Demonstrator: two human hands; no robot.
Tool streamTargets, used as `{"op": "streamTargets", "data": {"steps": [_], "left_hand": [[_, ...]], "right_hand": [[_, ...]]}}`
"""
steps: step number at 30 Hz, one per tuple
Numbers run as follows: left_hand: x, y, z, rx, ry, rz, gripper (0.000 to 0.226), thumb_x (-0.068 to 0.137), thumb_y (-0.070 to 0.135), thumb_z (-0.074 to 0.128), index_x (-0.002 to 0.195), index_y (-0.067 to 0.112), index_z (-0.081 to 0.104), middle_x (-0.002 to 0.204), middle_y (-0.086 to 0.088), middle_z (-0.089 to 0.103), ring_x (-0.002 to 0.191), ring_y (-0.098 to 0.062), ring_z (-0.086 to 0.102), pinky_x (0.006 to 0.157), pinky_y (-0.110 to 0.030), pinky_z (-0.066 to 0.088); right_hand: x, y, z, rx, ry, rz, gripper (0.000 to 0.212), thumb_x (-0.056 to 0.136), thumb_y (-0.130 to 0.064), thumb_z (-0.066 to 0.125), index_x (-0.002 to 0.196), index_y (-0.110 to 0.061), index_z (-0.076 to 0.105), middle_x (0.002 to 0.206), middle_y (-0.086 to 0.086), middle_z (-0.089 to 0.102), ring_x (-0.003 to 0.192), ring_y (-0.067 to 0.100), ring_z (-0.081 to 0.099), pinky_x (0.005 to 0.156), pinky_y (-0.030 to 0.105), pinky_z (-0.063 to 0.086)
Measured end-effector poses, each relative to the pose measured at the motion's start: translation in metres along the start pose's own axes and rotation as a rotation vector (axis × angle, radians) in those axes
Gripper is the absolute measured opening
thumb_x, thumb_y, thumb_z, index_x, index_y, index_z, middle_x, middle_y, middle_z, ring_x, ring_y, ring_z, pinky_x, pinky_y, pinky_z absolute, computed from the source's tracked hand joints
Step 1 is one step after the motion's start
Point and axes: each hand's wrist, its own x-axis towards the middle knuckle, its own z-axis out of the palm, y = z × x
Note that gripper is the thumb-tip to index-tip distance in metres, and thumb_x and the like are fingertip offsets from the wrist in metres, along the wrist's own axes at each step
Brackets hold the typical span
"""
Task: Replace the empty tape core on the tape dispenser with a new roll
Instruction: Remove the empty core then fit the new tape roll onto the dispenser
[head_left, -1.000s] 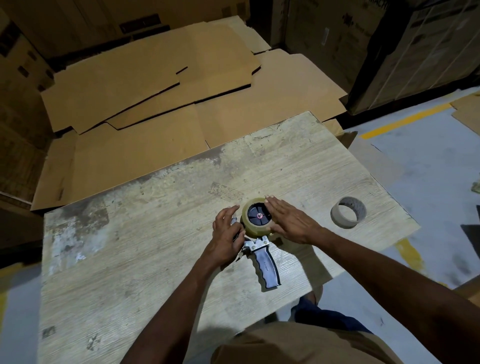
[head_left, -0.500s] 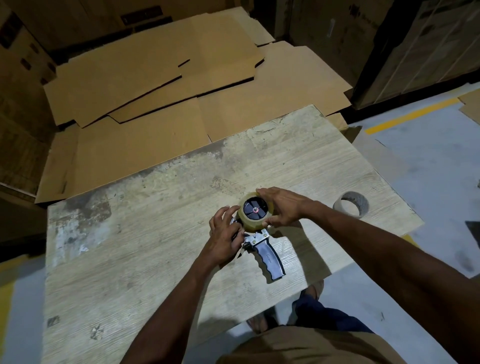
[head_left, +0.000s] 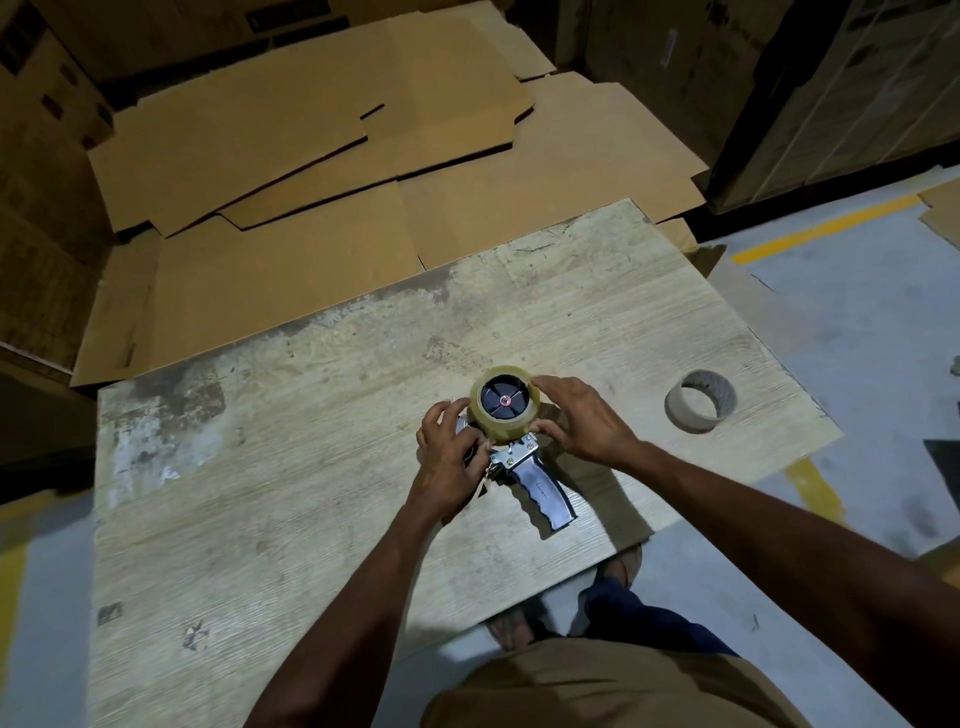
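Observation:
The tape dispenser (head_left: 540, 486) lies on its side on the worn wooden table (head_left: 291, 509), its dark handle pointing toward me. A new roll of clear tape (head_left: 505, 415) sits on the dispenser's black hub. My right hand (head_left: 584, 427) grips the roll's right side, thumb low and fingers over the top edge. My left hand (head_left: 447, 462) is closed on the dispenser's metal front, hiding that end. The empty cardboard tape core (head_left: 700, 401) lies by itself near the table's right edge.
Flattened cardboard sheets (head_left: 322, 171) lie stacked beyond the table's far edge. Stacked boxes (head_left: 852, 88) stand at the back right. Grey floor with a yellow line (head_left: 826, 228) runs along the right. My legs and a sandalled foot (head_left: 511, 631) show under the table's near edge.
My right hand went from lying flat beside the roll to curling around it. The view shifted closer. My left hand stayed on the dispenser's front.

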Motion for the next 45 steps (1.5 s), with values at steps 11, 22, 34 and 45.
{"op": "streamTargets", "data": {"steps": [11,22,34,45], "left_hand": [[-0.001,-0.002,-0.003,-0.079,-0.033,-0.002,0.012,0.098,0.022,0.069,0.088,0.019,0.062,0.157,0.002,0.040,0.149,-0.022,0.022,0.107,-0.039,0.026],[-0.002,-0.001,-0.001,-0.120,-0.024,-0.032,0.007,0.093,0.012,0.073,0.089,0.010,0.067,0.145,-0.013,0.044,0.134,-0.024,0.029,0.104,-0.043,0.037],[0.011,0.024,-0.037,0.015,-0.130,0.029,0.017,0.096,0.025,0.069,0.084,0.012,0.067,0.150,-0.006,0.039,0.139,-0.022,0.021,0.101,-0.036,0.018],[0.029,0.049,-0.061,0.168,-0.269,0.089,0.018,0.089,0.031,0.060,0.073,0.023,0.064,0.143,-0.002,0.047,0.142,-0.028,0.022,0.100,-0.036,0.011]], "right_hand": [[-0.060,-0.018,0.038,0.080,0.166,0.055,0.043,0.104,-0.035,0.057,0.142,-0.016,0.054,0.124,0.008,0.057,0.108,0.020,0.058,0.088,0.033,0.048],[-0.077,-0.042,0.054,0.213,-0.088,0.240,0.096,0.088,-0.060,0.068,0.161,-0.033,0.012,0.135,0.013,0.054,0.119,0.031,0.056,0.094,0.042,0.049],[-0.062,-0.075,0.023,0.404,-0.137,0.539,0.066,0.077,-0.042,0.070,0.134,-0.023,0.041,0.104,0.004,0.068,0.081,0.025,0.069,0.055,0.035,0.057],[-0.067,-0.078,-0.019,0.598,-0.174,0.568,0.036,0.083,-0.019,0.071,0.117,-0.014,0.059,0.097,0.006,0.068,0.072,0.018,0.061,0.054,0.028,0.047]]}}
